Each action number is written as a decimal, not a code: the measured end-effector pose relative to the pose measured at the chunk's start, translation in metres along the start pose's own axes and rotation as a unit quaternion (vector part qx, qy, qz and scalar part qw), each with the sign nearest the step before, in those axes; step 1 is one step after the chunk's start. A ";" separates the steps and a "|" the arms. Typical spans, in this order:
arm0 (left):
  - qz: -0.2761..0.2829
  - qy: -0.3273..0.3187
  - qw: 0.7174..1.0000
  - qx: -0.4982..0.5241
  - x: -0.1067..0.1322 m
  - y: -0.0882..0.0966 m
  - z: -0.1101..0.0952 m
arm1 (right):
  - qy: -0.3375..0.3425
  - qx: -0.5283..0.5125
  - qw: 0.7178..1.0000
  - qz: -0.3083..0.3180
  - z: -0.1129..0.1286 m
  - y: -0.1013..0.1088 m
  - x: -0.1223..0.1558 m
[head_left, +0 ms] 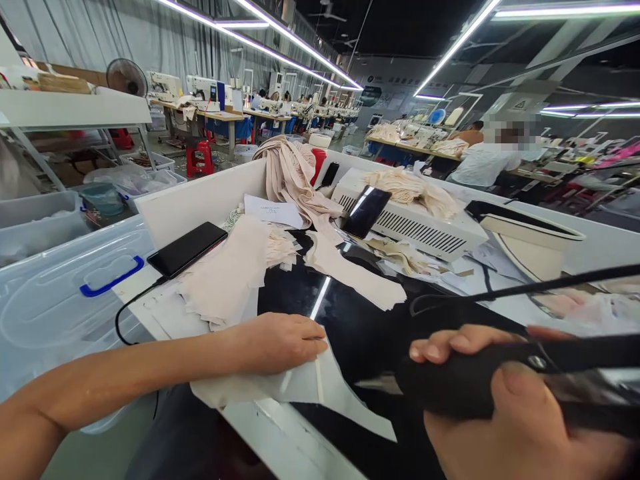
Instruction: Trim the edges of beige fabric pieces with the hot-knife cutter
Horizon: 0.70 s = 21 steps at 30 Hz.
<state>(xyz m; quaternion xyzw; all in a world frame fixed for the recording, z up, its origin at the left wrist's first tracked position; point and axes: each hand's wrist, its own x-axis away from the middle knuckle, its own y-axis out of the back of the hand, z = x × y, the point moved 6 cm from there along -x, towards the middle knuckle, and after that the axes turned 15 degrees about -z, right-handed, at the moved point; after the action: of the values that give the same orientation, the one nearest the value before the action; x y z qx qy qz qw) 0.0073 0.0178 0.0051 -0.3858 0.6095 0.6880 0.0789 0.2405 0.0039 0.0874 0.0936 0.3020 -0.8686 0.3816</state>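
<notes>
fabric (pixel 345 399), pale and curve-edged, lies beneath the left hand (pixel 286 343)

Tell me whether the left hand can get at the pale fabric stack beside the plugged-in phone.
Probably yes: the stack lies just beyond the left hand with nothing visible blocking the way, though that hand is on another pale piece.

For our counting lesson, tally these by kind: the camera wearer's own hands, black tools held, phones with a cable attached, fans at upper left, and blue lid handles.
Own hands: 2 (left hand on pale cloth, right hand)
Black tool in the right hand: 1
Phone with cable: 1
Fan: 1
Blue handle: 1
Total: 6
</notes>
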 end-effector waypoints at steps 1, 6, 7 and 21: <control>-0.003 0.000 1.000 -0.001 0.001 0.000 0.000 | -0.001 -0.007 1.000 -0.018 -0.002 -0.009 -0.001; -0.021 -0.031 0.999 -0.004 0.004 -0.004 -0.001 | 0.008 -0.051 0.999 -0.013 -0.013 -0.052 0.001; -0.025 -0.039 0.999 0.000 0.004 -0.005 -0.001 | 0.015 -0.058 0.998 -0.009 -0.015 -0.056 0.002; -0.027 -0.011 1.000 0.003 0.002 -0.002 -0.004 | 0.036 -0.070 0.997 0.009 -0.033 -0.063 0.008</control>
<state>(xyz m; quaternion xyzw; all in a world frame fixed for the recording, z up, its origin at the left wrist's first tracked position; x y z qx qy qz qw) 0.0087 0.0138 0.0028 -0.3940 0.6005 0.6879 0.1052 0.1879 0.0517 0.0867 0.1008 0.3747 -0.8380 0.3836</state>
